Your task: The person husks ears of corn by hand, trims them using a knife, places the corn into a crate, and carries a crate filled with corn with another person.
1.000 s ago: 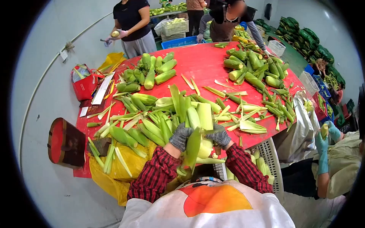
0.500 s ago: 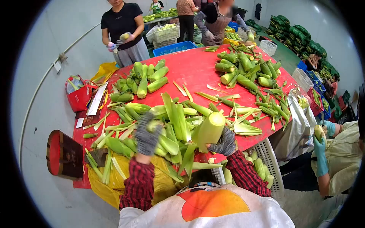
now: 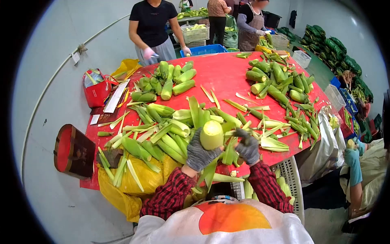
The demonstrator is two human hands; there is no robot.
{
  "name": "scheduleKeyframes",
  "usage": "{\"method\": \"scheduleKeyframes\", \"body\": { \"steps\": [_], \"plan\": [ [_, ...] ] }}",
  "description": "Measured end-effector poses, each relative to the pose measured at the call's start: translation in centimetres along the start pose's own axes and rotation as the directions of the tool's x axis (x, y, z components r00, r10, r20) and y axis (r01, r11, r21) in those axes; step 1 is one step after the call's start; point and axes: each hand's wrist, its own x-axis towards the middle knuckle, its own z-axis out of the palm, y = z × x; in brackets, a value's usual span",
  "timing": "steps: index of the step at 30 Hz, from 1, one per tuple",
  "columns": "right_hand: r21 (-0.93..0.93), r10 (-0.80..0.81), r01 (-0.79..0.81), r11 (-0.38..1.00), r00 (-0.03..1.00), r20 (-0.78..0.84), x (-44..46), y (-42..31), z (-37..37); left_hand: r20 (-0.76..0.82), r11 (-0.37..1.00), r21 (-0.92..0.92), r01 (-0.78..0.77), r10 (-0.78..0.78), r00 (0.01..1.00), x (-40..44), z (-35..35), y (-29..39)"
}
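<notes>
A: Where is the ear of corn (image 3: 212,136) right now?

B: It is in your left grip (image 3: 202,152), over the near side of the red tabletop (image 3: 221,75). Its round, pale end points up at you

A: How far apart are those fingers?

B: The gray glove is curled around the fat corn, just as wide as the corn makes it. It has hold of the side and the low part

A: And your right grip (image 3: 248,149)?

B: It is just beside the corn, on the right, and looks apart from it. The fingers look bent, but I can't tell how far, or if they have hold of anything

A: What is a good way to do this bit?

B: I think you should hold the corn snug but not squash it, as it may be slick. Lift it a little over the long green leaves (image 3: 168,144) so it won't snag. Let your left grip do the holding, and give the right one room to work

A: How are your arms?

B: Both reach out in front of you in red and black sleeves (image 3: 266,185). They slant in from each side, so your two hands meet near the middle
</notes>
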Motion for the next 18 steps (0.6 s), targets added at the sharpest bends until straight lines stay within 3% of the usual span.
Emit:
{"method": "scheduleKeyframes", "body": {
  "steps": [2,3,4,6,7,8,9,11,16,18],
  "plan": [
    [-0.003,0.206,-0.209,0.978,0.967,-0.149,-0.2,-1.0,-0.9,-0.166,0.968,0.226,-0.112,0.152,0.974,0.6,-0.6,-1.1],
    [-0.067,0.001,-0.006,0.998,0.997,-0.073,0.0,-1.5,0.6,-0.14,0.927,0.347,-0.145,0.204,0.969,0.8,-0.8,-1.4],
    [-0.185,-0.151,0.147,0.972,0.989,-0.005,0.4,-1.4,2.0,-0.129,0.928,0.344,-0.14,0.194,0.972,0.8,-0.7,-1.8],
    [-0.422,0.075,-0.051,0.905,0.996,0.041,1.9,-4.1,4.7,-0.01,0.74,0.607,-0.289,0.371,0.929,0.6,0.3,-2.2],
    [-0.429,0.075,-0.055,0.901,0.997,0.028,1.9,-3.6,4.3,0.03,0.836,0.523,-0.167,0.178,0.984,0.3,0.8,-2.1],
    [-0.309,0.15,-0.135,0.942,0.988,0.025,2.1,-2.3,3.7,0.038,0.837,0.517,-0.178,0.185,0.982,0.3,0.7,-2.3],
    [-0.182,0.22,-0.209,0.961,0.975,0.039,2.5,-1.5,3.3,0.167,0.86,0.475,-0.189,0.123,0.978,0.4,0.2,-2.6],
    [-0.197,0.245,-0.232,0.953,0.968,0.046,2.3,-0.9,2.5,0.369,0.868,0.465,-0.176,-0.01,0.929,0.4,-0.9,-1.6],
    [0.023,0.297,-0.302,0.953,0.948,0.109,1.0,-1.2,1.5,0.468,0.834,0.51,-0.209,-0.065,0.881,0.5,-1.3,-1.6],
    [0.01,0.305,-0.309,0.951,0.944,0.126,0.8,-1.4,0.7,0.477,0.822,0.478,-0.309,0.052,0.877,0.5,-1.0,-1.9]
  ]
}}
